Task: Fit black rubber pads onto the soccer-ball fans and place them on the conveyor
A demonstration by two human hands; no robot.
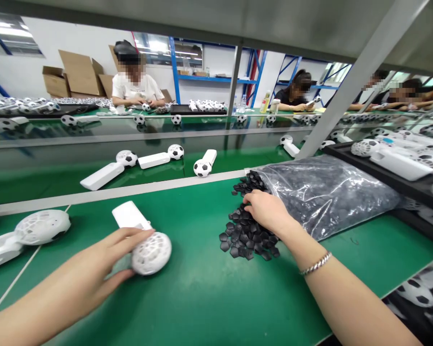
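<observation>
The left hand (pixel 103 266) grips the round head of a white fan (pixel 153 254) between thumb and fingers; the fan lies left of the middle of the green bench (pixel 202 302), its handle angled toward the far edge. The right hand (pixel 269 211) has its fingers bent down into a pile of black pieces (pixel 247 239) nearer the far edge; whether it pinches one, I cannot tell. A clear plastic bag (pixel 332 197) of such pieces lies with its mouth at the pile, taking up the bench's far right part and filling the space between the right hand and a black tray (pixel 364 169) heaped with fans along the right edge. A second fan (pixel 41 228) lies toward the left edge. Past the pale strip (pixel 187 181) at the far edge, more fans lie on a shiny green belt (pixel 238 149). A slanting grey post (pixel 353 81) stands behind the bag. Across the belt sits a person in a white shirt (pixel 139 89).
</observation>
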